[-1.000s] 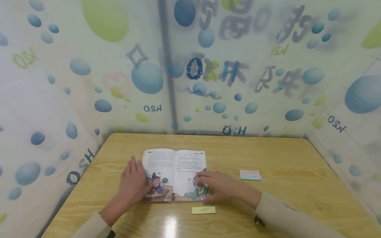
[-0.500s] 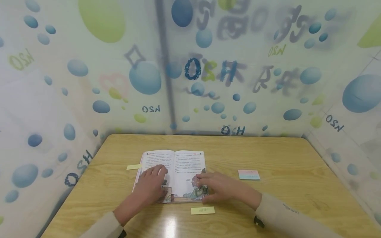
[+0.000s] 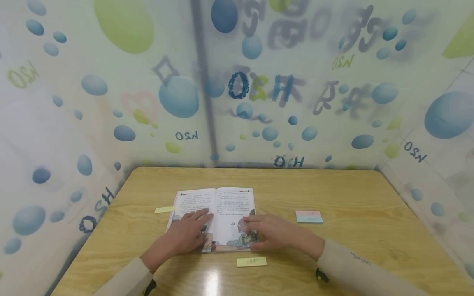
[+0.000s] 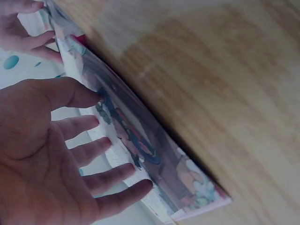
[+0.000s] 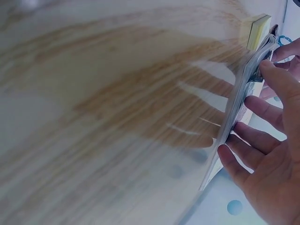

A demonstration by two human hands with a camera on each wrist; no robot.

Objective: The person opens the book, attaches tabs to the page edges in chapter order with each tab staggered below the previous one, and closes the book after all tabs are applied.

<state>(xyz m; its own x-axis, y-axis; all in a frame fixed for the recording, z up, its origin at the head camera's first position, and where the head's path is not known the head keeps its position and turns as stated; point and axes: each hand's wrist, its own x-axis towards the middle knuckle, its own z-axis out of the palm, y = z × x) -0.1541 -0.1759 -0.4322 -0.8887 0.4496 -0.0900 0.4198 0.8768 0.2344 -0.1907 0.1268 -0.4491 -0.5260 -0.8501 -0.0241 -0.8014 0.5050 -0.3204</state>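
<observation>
An open book (image 3: 232, 201) with printed text and coloured drawings lies on the wooden table. My left hand (image 3: 187, 232) rests over the lower left page, its fingers extended and spread, covering much of the drawing there. On the lower right page lies my right hand (image 3: 272, 232), fingertips on the drawing near the outer edge. In the right wrist view the thumb and fingers of the right hand (image 5: 267, 140) touch the page with little bend. A yellow paper strip (image 3: 163, 209) sticks out from the book's left edge.
A yellow sticky-note pad (image 3: 252, 261) with handwriting lies in front of the book. To the right is a pink and blue sticky-note pad (image 3: 309, 216). Walls printed with bubbles (image 3: 179, 97) enclose the table (image 3: 355, 193) at the back and sides.
My left hand has moved from the book's left edge rightward onto the left page. The yellow strip at that edge, out of sight earlier, now shows. The right hand stays in place.
</observation>
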